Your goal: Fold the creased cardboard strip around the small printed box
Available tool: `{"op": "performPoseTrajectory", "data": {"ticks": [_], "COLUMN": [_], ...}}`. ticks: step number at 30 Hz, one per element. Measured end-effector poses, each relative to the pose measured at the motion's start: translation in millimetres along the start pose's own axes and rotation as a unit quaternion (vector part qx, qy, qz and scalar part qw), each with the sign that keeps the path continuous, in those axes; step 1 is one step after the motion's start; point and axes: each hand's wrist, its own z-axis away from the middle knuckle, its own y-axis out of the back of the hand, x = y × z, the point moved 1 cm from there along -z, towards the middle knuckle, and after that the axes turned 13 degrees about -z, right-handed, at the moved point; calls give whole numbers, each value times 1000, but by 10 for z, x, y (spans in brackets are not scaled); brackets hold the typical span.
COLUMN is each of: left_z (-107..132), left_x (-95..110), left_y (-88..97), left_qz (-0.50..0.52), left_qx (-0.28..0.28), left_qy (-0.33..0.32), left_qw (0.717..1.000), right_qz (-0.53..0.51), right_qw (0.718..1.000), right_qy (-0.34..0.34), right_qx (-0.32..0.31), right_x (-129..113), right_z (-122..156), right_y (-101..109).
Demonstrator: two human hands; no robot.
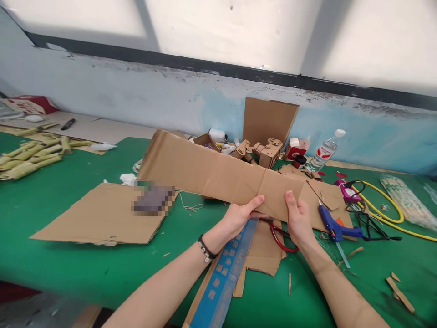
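A long cardboard strip (205, 168) is held up above the green table, tilted, its left end higher than its right. My left hand (241, 216) grips its lower edge with the thumb on the near face. Near the right end, my right hand (298, 214) pinches the same strip, thumb in front. The fingers behind the cardboard are hidden. Below my hands lie a blue printed strip (227, 269), red-handled scissors (282, 243) partly covered, and more cardboard pieces (264, 253). A blue glue gun (336, 225) lies just right of my right hand.
A cardboard sheet (92, 214) lies at left on the green table (136, 273). Toward the wall are cardboard models (269, 152) and a water bottle (326, 152). On the right are a yellow cord (385, 212) and bagged sticks (409, 200); far left, cut stalks (32, 159).
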Motion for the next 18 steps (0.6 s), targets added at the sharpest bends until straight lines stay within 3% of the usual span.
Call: {"op": "performPoseTrajectory", "data": {"ticks": [10,18], "left_z": [-16,0], "left_x": [-16,6], "left_y": [10,-36], "left_qz": [9,-30], "left_qx": [-14,-4], "left_qy": [7,-23], "left_qw": [1000,999], "right_qz": [-40,19], "right_qw": [999,999], "right_qy": [-32,28], "right_qx": [14,13], "right_x": [41,-10], "right_z": [28,-68], "right_y": [-32,57]}}
